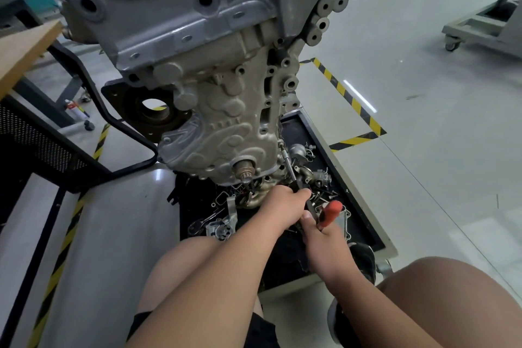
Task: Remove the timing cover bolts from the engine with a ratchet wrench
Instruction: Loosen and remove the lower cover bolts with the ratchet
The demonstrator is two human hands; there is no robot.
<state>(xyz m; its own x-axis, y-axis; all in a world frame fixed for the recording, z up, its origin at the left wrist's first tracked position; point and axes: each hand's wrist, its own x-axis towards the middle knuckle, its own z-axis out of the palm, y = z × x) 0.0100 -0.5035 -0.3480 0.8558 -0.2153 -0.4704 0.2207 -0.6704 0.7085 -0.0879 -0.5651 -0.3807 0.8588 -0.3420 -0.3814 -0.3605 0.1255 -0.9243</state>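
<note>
Left hand point(285, 203) is gripping the extension point(288, 164) just ahead of right hand point(324, 234), which is clamping the orange ratchet wrench point(332, 209), socket sitting on a timing cover point(226, 133) edge bolt point(280, 145) beyond both hands; probably needing the extension kept square while swinging.

Both bare forearms reach forward between the knees. The left hand point(284, 203) curls its fingers point(302, 194) round the ratchet wrench point(332, 210) shaft. The right hand point(324, 237), just behind, grips its orange handle.
</note>
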